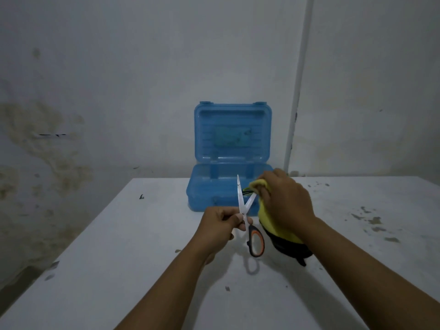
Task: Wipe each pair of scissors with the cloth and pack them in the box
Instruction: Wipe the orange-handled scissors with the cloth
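My left hand [223,221] pinches a pair of scissors [242,206] near the pivot, blades spread apart and pointing up. One orange and black handle loop hangs below the hand. My right hand [285,201] grips a yellow cloth [269,222] with a black edge and wraps it round the tip of the right blade. Behind them a translucent blue plastic box [214,186] stands on the table with its lid raised against the wall. Something dark shows inside the box just behind the blades; I cannot tell what it is.
The white table [142,258] carries scuffs and small dark flecks, most of them at the right. A stained wall stands close behind it, with a white pipe [295,96] running up it to the right of the box.
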